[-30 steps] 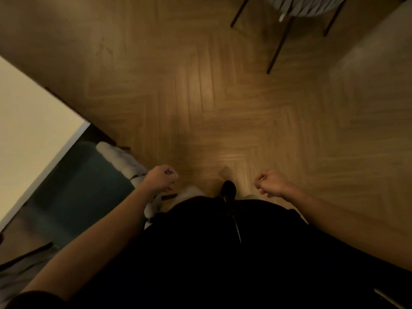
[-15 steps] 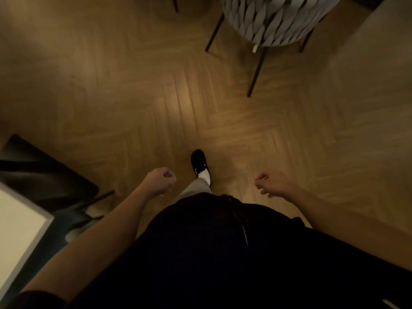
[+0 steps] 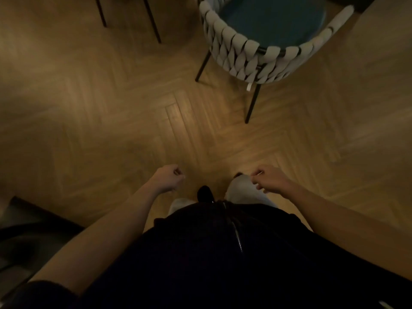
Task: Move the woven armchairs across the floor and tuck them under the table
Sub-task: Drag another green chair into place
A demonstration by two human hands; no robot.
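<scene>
The armchair (image 3: 263, 47) stands on the herringbone floor (image 3: 111, 121) well ahead of the person, its woven back turned toward them and its teal seat beyond. Both hands are well short of the armchair and hold nothing: the left hand (image 3: 169, 178) is curled into a loose fist, and the right hand (image 3: 268, 178) has its fingers loosely bent.

The risks, as I judge them, lie in the grab and the drag. The woven straps give under a grip, so a hold on weave alone, not the dark frame rail under it, could slip or twist the armchair sideways. The thin black legs could catch in a floor seam if the armchair is pushed flat, or scrape the wood. Other dark legs (image 3: 151, 21) stand just left of the armchair; a wide swing could knock them. No tabletop shows, so its direction cannot be told.
</scene>
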